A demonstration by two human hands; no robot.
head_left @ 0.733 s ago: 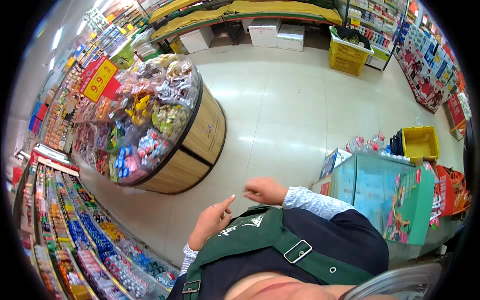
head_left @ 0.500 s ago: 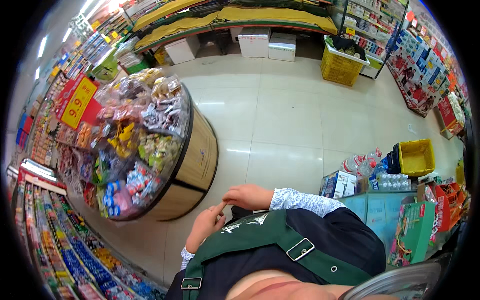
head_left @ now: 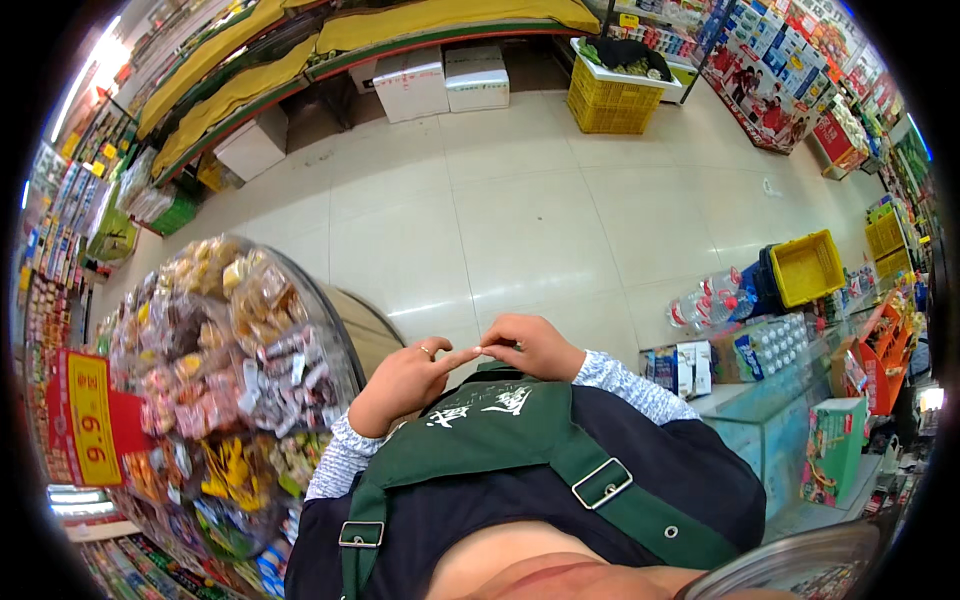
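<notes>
In front of the dark green apron (head_left: 470, 430), my two hands meet at the fingertips. My left hand (head_left: 400, 385) stretches one finger toward the right, its other fingers loosely bent, and wears a ring. At that fingertip, the thumb and index finger of my right hand (head_left: 533, 347) are pinched together. Whether something tiny sits between them is too small to tell. Close to my left hand stands a round wood-sided display stand (head_left: 365, 325) heaped with bagged, wrapped snacks (head_left: 290, 375). Both my sleeves are patterned white and grey.
A red and yellow price sign (head_left: 95, 420) rises from the stand. To the right are large water bottles (head_left: 710, 300), a yellow crate (head_left: 808, 268) and a pale blue counter (head_left: 770, 430). Shelving with yellow cloth (head_left: 440, 28), white boxes (head_left: 410, 85) and a yellow basket (head_left: 615, 100) stand ahead across the tiled floor.
The view has turned right, so the stand now sits farther left and lower. My hands have shifted from lying over each other to touching only at the fingertips.
</notes>
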